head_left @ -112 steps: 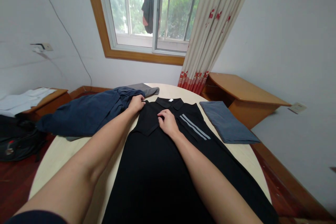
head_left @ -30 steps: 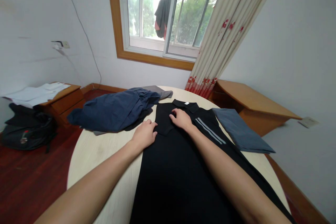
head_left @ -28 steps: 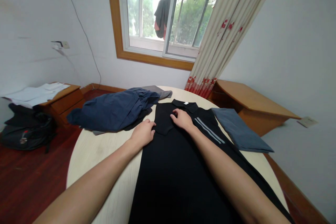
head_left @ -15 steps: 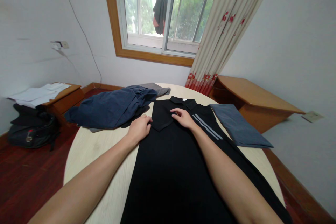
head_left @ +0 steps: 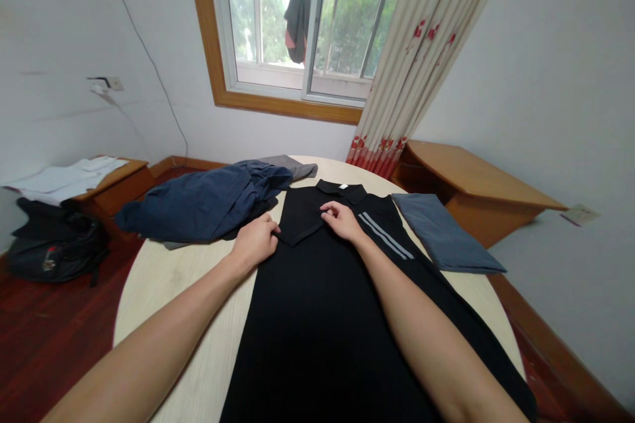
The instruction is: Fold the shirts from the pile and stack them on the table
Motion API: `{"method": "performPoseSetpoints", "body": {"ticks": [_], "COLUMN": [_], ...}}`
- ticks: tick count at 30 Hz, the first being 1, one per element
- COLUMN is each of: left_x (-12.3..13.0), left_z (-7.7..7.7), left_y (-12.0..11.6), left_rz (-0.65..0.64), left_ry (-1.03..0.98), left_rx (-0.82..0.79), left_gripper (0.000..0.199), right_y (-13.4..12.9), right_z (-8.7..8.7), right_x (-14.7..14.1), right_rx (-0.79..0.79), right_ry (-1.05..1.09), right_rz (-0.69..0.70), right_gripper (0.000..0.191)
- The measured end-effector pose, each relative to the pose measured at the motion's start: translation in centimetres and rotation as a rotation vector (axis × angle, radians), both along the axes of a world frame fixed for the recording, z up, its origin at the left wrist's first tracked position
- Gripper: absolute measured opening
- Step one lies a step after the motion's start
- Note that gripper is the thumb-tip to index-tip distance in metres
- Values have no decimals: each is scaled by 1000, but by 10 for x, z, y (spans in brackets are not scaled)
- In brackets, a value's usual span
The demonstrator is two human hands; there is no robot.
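Observation:
A black polo shirt (head_left: pixel 317 317) lies spread over the table, collar at the far end, with two grey stripes on its right part. Its left sleeve is folded inward across the chest. At the shirt's left edge, my left hand (head_left: pixel 256 240) is closed, its fingertips pinching the cloth by the folded sleeve. My right hand (head_left: pixel 343 220) rests on the chest below the collar, fingers curled and pinched at the inner end of that sleeve. How much cloth sits between its fingertips is partly hidden.
The round pale table (head_left: pixel 173 284) carries a heap of dark blue clothing (head_left: pixel 208 201) at the left and a folded grey-blue garment (head_left: pixel 446 231) at the right. Beyond stand a wooden desk (head_left: pixel 481 168) and a curtain (head_left: pixel 421 46). A black bag (head_left: pixel 54 248) is on the floor.
The whole view has shifted slightly. Both hands keep nearly the same places on the shirt, and the folded sleeve looks unchanged.

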State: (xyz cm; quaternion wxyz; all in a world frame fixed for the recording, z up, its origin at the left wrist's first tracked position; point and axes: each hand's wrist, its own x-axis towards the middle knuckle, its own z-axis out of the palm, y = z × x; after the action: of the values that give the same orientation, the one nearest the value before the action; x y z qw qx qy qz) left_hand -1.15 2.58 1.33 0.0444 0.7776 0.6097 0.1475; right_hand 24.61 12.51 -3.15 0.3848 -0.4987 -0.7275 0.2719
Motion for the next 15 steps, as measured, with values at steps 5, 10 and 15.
{"method": "performPoseSetpoints", "body": {"ticks": [5, 10, 15], "left_x": [7, 20, 24], "left_z": [7, 1, -7], "left_y": [-5, -10, -5], "left_rz": [10, -241, -313], "left_ry": [66, 20, 29], "left_rx": [26, 100, 79], "left_gripper": [28, 35, 23], "right_y": [-2, -4, -7], "right_z": [1, 2, 3], "right_x": [-1, -3, -4], "right_rx": [23, 77, 100], "right_ry": [-25, -64, -85], "right_rz": [-5, -26, -27], "right_gripper": [32, 30, 28]}}
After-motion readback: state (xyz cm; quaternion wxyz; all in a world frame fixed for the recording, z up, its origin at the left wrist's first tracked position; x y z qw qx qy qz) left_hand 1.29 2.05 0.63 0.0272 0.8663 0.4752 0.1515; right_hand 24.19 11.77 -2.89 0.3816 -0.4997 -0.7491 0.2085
